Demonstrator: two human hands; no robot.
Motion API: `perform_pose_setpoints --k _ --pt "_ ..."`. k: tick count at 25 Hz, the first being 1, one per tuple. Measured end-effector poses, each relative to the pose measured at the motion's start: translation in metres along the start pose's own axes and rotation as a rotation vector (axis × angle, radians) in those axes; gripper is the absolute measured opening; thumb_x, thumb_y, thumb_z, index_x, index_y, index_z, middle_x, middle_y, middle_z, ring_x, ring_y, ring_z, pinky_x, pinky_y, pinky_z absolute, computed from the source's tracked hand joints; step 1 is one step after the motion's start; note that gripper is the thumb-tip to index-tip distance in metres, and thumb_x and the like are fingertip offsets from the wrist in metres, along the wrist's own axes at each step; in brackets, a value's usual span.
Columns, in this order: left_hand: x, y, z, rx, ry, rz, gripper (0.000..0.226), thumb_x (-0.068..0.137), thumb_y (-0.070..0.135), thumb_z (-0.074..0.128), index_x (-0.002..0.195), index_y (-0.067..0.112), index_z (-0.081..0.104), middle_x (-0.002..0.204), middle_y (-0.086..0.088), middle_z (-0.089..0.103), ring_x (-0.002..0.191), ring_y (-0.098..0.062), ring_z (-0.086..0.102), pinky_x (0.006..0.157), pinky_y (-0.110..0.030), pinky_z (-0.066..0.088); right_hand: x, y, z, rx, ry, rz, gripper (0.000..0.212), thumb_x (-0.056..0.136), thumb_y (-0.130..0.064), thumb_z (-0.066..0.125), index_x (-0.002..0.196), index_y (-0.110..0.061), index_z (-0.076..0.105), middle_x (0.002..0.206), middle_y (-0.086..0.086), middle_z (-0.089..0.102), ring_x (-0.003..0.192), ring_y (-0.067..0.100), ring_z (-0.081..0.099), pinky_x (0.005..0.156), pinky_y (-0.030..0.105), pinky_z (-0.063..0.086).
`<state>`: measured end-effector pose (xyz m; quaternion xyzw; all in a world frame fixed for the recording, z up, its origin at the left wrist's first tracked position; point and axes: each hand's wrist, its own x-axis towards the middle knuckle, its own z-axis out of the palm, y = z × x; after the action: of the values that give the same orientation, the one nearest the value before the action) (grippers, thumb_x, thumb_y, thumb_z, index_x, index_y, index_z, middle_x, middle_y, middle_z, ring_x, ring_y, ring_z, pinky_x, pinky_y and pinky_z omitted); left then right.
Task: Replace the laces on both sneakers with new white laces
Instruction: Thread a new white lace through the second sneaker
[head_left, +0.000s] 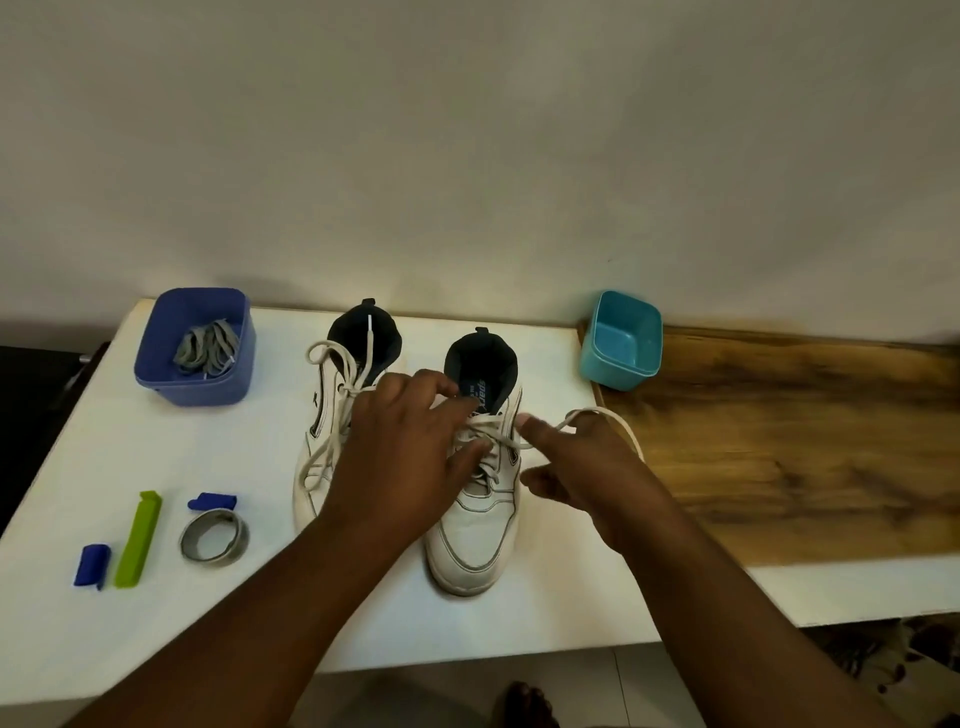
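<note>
Two white sneakers stand side by side on the white table (156, 457), toes toward me. The left sneaker (324, 410) carries a white lace with loose ends lying over its side. The right sneaker (475, 530) has a white lace (493, 434) crossed over its tongue. My left hand (400, 452) lies over the gap between the shoes, fingertips pinching the lace at the right sneaker's upper eyelets. My right hand (582, 467) is just right of that shoe, thumb and fingers curled around a lace strand that loops over the hand to the right.
A dark blue tub (156, 364) at the back left holds grey laces (208, 345). An empty teal tub (621, 340) stands at the back right on a wooden board (779, 441). A tape roll (214, 535), a green clip (137, 538) and two blue clips lie front left.
</note>
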<state>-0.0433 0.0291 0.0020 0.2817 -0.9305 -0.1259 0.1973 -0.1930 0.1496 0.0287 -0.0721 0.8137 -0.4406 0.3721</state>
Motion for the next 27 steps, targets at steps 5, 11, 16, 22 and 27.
perform_pose_setpoints --k 5,11,16,22,27 --pt "0.002 -0.007 0.014 -0.067 0.053 0.005 0.013 0.092 0.034 0.069 0.103 0.03 0.075 0.103 0.009 0.064 0.094 -0.02 0.053 0.079 -0.04 0.046 0.004 0.012 0.006 -0.761 0.186 -0.351 0.041 0.086 -0.056 0.074 0.11 -0.024 0.067 0.097 -0.006 0.071 0.086 0.014 0.067 0.078 0.035 0.057" --pt "0.002 -0.004 0.013 -0.175 0.029 -0.01 0.009 0.098 0.032 0.06 0.099 0.025 0.065 0.098 0.005 0.061 0.089 -0.018 0.053 0.076 -0.042 0.049 -0.002 0.011 0.022 -0.793 0.111 -0.631 0.023 0.097 -0.045 0.066 0.112 -0.029 0.07 0.106 -0.007 0.063 0.095 0.012 0.06 0.078 0.03 0.05" --pt "0.005 -0.004 0.014 -0.374 -0.017 -0.08 0.012 0.102 0.033 0.054 0.106 0.029 0.065 0.095 0.01 0.06 0.082 -0.01 0.056 0.071 -0.033 0.049 -0.004 0.007 0.016 -0.724 0.017 -0.786 0.01 0.102 -0.037 0.058 0.097 -0.028 0.056 0.093 -0.007 0.06 0.079 0.01 0.055 0.069 0.033 0.051" --pt "0.005 -0.01 0.019 -0.519 -0.093 -0.089 0.018 0.101 0.039 0.056 0.111 0.031 0.069 0.094 0.012 0.062 0.08 -0.004 0.059 0.071 -0.03 0.049 -0.002 0.003 0.013 -0.638 0.105 -1.01 0.011 0.101 -0.018 0.058 0.107 -0.025 0.064 0.094 -0.007 0.066 0.082 0.011 0.06 0.071 0.03 0.053" --pt "0.007 -0.008 0.02 -0.609 -0.077 -0.156 0.014 0.099 0.036 0.058 0.101 0.03 0.071 0.09 0.012 0.064 0.079 -0.003 0.061 0.074 -0.035 0.052 0.015 0.015 0.027 -0.42 0.235 -0.853 0.012 0.098 -0.018 0.068 0.107 -0.024 0.074 0.107 -0.01 0.065 0.089 0.005 0.062 0.077 0.022 0.053"
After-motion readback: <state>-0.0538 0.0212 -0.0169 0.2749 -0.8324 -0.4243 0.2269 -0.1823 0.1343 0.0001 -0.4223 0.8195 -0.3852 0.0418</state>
